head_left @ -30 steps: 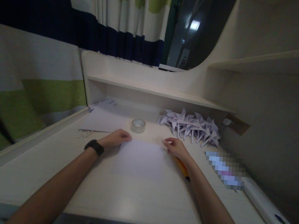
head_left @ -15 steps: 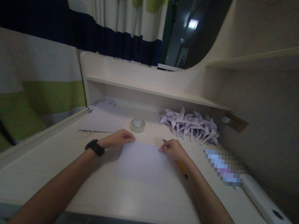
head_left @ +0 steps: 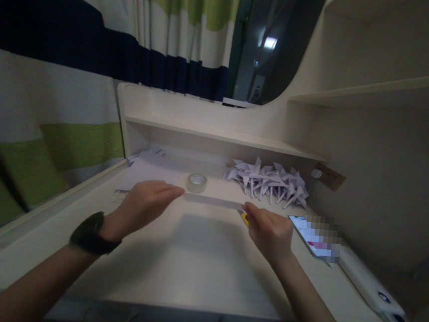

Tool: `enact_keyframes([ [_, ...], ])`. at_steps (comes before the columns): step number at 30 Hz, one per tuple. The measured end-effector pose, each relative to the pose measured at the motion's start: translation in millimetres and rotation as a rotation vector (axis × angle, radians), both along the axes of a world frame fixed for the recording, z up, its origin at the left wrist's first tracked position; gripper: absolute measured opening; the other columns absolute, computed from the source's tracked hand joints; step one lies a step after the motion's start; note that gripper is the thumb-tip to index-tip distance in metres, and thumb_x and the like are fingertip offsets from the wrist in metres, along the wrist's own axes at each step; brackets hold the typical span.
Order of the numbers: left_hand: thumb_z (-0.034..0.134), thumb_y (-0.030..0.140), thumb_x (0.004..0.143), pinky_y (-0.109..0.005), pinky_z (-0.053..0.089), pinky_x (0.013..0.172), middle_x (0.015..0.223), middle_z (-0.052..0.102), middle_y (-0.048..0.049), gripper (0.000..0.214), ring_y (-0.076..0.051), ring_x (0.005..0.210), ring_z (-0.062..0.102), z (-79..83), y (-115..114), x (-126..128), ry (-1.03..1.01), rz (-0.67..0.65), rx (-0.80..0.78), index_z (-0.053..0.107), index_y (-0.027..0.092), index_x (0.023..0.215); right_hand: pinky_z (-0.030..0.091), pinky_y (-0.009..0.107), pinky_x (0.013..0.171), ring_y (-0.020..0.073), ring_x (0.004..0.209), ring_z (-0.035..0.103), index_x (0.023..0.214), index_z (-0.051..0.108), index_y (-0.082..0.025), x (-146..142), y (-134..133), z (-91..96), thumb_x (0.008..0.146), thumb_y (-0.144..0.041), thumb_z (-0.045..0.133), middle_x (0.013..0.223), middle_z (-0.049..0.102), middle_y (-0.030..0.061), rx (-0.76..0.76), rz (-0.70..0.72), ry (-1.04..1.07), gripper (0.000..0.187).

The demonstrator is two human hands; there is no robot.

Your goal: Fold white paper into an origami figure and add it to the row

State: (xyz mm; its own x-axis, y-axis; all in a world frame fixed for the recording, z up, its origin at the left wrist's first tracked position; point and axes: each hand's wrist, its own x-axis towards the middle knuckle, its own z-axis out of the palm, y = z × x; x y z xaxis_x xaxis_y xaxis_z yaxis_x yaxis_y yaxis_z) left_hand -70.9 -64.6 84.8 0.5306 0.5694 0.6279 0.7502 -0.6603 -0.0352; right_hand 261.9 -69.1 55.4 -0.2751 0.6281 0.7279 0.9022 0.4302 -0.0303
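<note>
A white sheet of paper [head_left: 213,201] hangs above the pale desk [head_left: 190,269], seen nearly edge-on as a thin strip. My left hand [head_left: 143,206], with a black watch on its wrist, pinches the sheet's left end. My right hand [head_left: 268,232] pinches its right end. Both hands are closed on the paper and lifted off the desk. A yellow object [head_left: 245,219] shows just by my right hand's fingers; I cannot make out what it is.
A roll of clear tape [head_left: 196,182] stands behind the sheet. A heap of folded white paper pinwheels [head_left: 269,181] lies under the shelf. Flat sheets [head_left: 150,168] lie at the back left. A phone [head_left: 311,234] and a white power strip [head_left: 367,284] lie on the right.
The sheet lay flat on the desk with both hands at its far corners. Now both hands have lifted it and drawn it towards me, so it shows edge-on.
</note>
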Motion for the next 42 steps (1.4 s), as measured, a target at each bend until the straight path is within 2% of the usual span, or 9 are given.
enact_keyframes([
  [3,0.039,0.013,0.094,-0.038,0.050,0.075,0.105,0.072,-0.0103,0.032,-0.024,0.086,0.066,-22.5,-28,-3,0.174,-0.016,0.142,0.064,0.017,0.114,0.030,0.026,0.052,0.0127,0.048,0.053,0.105,0.071,-0.019,8,-28,-32.7,0.092,-0.018,0.051,0.052,0.062,0.0034,0.093,0.067,-0.147,0.025],
  [7,0.040,0.000,0.088,-0.037,0.051,0.071,0.106,0.071,-0.0108,0.037,-0.022,0.079,0.065,-71.4,-42,-2,0.359,-0.007,0.073,0.063,0.016,0.112,0.030,0.027,0.049,0.0135,0.050,0.056,0.099,0.070,-0.016,10,-41,-75.7,0.083,-0.006,0.052,0.057,0.064,0.0025,0.018,0.159,-0.398,0.026],
  [12,0.047,0.002,0.088,-0.033,0.051,0.077,0.093,0.071,-0.0083,0.025,-0.019,0.079,0.064,-108.2,-42,0,0.390,0.010,-0.118,0.065,0.017,0.098,0.035,0.026,0.052,0.0162,0.059,0.059,0.080,0.066,-0.018,6,-42,-83.4,0.081,-0.006,0.057,0.068,0.064,0.0045,-0.187,0.094,-0.477,0.015],
  [18,0.048,0.004,0.088,-0.036,0.050,0.082,0.095,0.071,-0.0082,0.024,-0.020,0.085,0.064,-98.4,-49,-4,0.360,-0.010,-0.183,0.065,0.017,0.098,0.045,0.029,0.064,0.0222,0.082,0.061,0.084,0.064,-0.017,6,-44,-75.3,0.084,-0.007,0.055,0.096,0.066,0.0103,-0.216,0.121,-0.494,0.014],
  [23,0.048,0.008,0.086,-0.040,0.048,0.092,0.117,0.067,-0.0106,0.034,-0.024,0.105,0.062,-87.4,-54,15,0.283,-0.034,-0.237,0.061,0.016,0.116,0.048,0.040,0.091,0.0261,0.107,0.059,0.102,0.065,-0.016,-4,-48,-67.5,0.088,-0.011,0.048,0.115,0.066,0.0137,-0.324,0.262,-0.358,0.022],
  [27,0.037,0.019,0.093,-0.046,0.034,0.109,0.142,0.048,-0.0142,0.045,-0.025,0.132,0.043,-101.2,-49,56,0.220,-0.065,-0.272,0.046,0.015,0.137,0.033,0.045,0.111,0.0277,0.136,0.038,0.138,0.046,-0.013,-27,-52,-60.4,0.094,-0.029,0.044,0.144,0.045,0.0162,-0.476,0.432,-0.289,0.047],
  [31,0.029,0.041,0.098,-0.055,0.021,0.113,0.151,0.031,-0.0172,0.057,-0.030,0.141,0.025,-120.9,-46,81,0.246,-0.077,-0.405,0.030,0.013,0.147,0.024,0.049,0.115,0.0274,0.142,0.026,0.149,0.027,-0.016,-38,-56,-62.7,0.097,-0.037,0.039,0.152,0.030,0.0147,-0.622,0.474,-0.295,0.058],
  [37,0.027,0.043,0.099,-0.054,0.016,0.115,0.154,0.024,-0.0150,0.058,-0.028,0.143,0.018,-130.3,-47,75,0.220,-0.099,-0.430,0.021,0.016,0.150,0.022,0.048,0.116,0.0261,0.143,0.023,0.149,0.028,-0.021,-28,-56,-66.6,0.096,-0.037,0.041,0.154,0.026,0.0112,-0.652,0.510,-0.263,0.056],
  [42,0.028,0.042,0.099,-0.055,0.016,0.115,0.154,0.024,-0.0150,0.058,-0.028,0.143,0.018,-130.9,-47,76,0.226,-0.096,-0.422,0.021,0.017,0.150,0.026,0.047,0.115,0.0262,0.140,0.030,0.144,0.039,-0.023,-24,-58,-65.5,0.096,-0.037,0.043,0.151,0.035,0.0094,-0.621,0.518,-0.249,0.050],
])
